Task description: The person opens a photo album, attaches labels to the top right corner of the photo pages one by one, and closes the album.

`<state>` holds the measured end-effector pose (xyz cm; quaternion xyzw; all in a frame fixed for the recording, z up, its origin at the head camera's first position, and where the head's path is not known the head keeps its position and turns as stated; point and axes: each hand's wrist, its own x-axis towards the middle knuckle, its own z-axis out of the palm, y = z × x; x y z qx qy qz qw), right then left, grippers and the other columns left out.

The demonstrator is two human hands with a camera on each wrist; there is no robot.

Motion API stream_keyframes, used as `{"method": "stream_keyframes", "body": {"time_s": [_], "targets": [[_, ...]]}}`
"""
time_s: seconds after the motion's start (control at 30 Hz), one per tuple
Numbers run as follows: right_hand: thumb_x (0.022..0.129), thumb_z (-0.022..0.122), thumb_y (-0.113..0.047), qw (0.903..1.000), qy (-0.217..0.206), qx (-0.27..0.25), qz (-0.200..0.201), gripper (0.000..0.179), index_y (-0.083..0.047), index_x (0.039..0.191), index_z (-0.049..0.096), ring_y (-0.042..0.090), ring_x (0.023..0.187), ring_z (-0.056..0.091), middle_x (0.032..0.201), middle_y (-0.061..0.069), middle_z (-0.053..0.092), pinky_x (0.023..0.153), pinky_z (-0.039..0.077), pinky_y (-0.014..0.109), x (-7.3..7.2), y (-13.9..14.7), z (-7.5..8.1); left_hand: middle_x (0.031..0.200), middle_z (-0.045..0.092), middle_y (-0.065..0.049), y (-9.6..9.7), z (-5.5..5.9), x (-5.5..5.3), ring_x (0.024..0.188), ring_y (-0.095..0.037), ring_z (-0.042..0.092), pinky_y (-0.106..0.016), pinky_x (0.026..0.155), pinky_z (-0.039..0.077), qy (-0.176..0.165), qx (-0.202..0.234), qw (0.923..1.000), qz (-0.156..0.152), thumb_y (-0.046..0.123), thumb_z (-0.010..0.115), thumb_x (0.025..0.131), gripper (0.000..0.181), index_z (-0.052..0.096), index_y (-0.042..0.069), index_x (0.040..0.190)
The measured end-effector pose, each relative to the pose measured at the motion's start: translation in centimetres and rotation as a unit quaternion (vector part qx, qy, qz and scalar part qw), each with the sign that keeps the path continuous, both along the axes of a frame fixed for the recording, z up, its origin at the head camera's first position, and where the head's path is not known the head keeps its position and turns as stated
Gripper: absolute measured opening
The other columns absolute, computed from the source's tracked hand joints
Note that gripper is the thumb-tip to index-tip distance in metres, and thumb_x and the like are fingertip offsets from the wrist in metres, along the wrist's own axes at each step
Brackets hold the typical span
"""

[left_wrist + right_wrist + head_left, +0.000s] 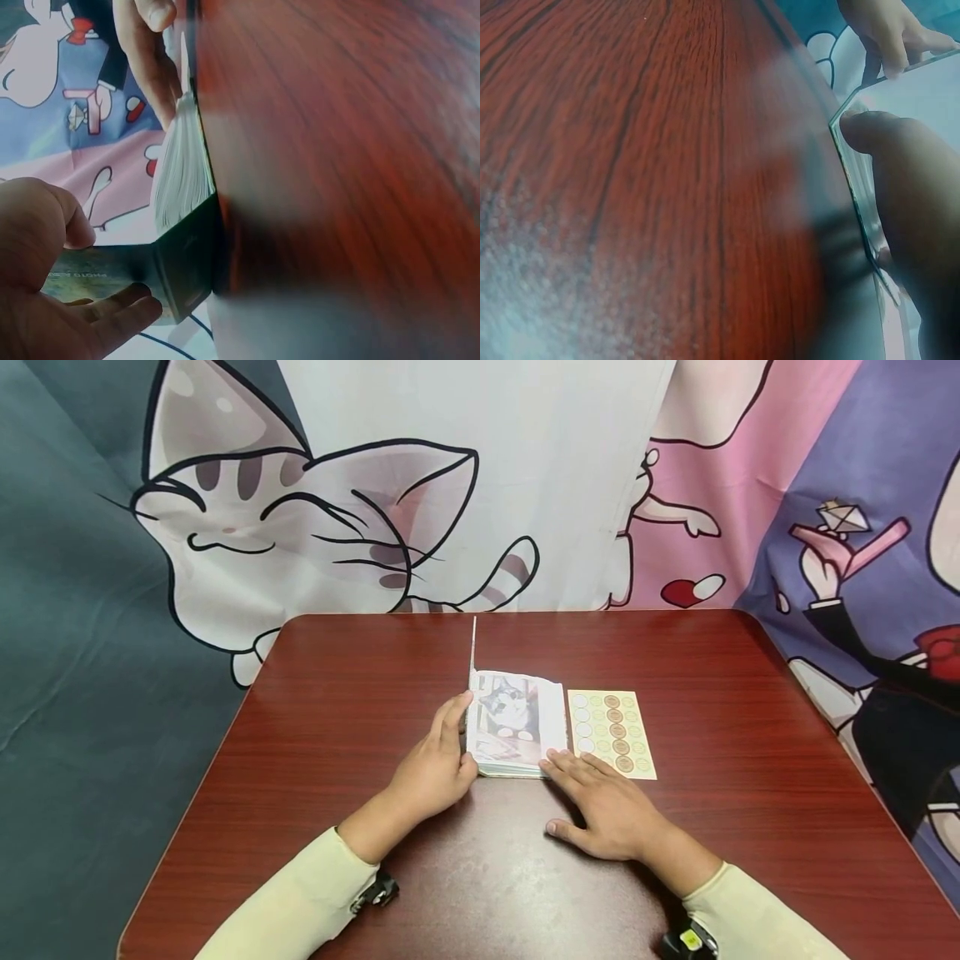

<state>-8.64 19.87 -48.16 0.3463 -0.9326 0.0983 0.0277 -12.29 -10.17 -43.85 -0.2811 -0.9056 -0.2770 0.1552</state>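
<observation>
A small, thick photo album [555, 718] lies open on the table, with a cat picture [508, 710] on its top page. Its dark front cover [184, 259] stands upright along the left side. My left hand [433, 768] grips this cover; in the left wrist view its thumb is at one face and its fingers at the other. My right hand [611, 806] rests palm down at the album's lower right corner, fingers fairly straight, fingertips over the page edge. Beside the album lies a yellow sticker sheet [647, 762] with rows of round stickers, its lower edge partly under the right fingers.
The reddish-brown wooden table [360, 677] has rounded corners and a glossy surface. Behind it hangs a cloth [570, 468] printed with cartoon cats. A small wrist camera [375, 892] sits on the left sleeve and another camera [688, 939] on the right.
</observation>
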Motion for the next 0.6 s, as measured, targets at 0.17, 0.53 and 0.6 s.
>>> {"method": "stream_keyframes", "body": {"time_s": [0.17,0.53,0.6], "targets": [[0.095,0.057,-0.064,1.0,-0.001,-0.001,0.001,0.086,-0.011,0.16,0.036,0.024,0.148,0.036,0.162,0.007,0.039,0.122,0.022,0.044,0.0,-0.1,0.0,0.151,0.04,-0.022,-0.8,0.4,0.2,0.075,-0.033,0.059,-0.043,0.062,0.053,-0.023,-0.005,0.9995,0.022,0.004,0.067,0.082,0.092,0.012,0.011,0.156],[0.095,0.057,-0.065,1.0,0.002,0.002,0.002,0.087,-0.011,0.16,0.036,0.024,0.148,0.036,0.161,0.007,0.039,0.122,0.022,0.044,-0.1,-0.1,0.0,0.149,0.042,-0.012,-2.8,2.0,0.1,0.11,-0.03,0.062,-0.05,0.085,0.054,-0.036,0.061,0.9961,0.052,0.021,0.072,0.092,0.068,0.035,0.01,0.148],[0.095,0.058,-0.064,1.0,0.002,0.002,0.001,0.087,-0.012,0.16,0.036,0.024,0.148,0.036,0.162,0.007,0.039,0.122,0.022,0.044,-0.1,-0.2,0.0,0.14,0.048,-0.012,-3.1,2.4,0.0,0.107,-0.028,0.062,-0.048,0.081,0.054,-0.034,0.07,0.9946,0.069,0.022,0.07,0.094,0.059,0.041,0.008,0.144]]}}
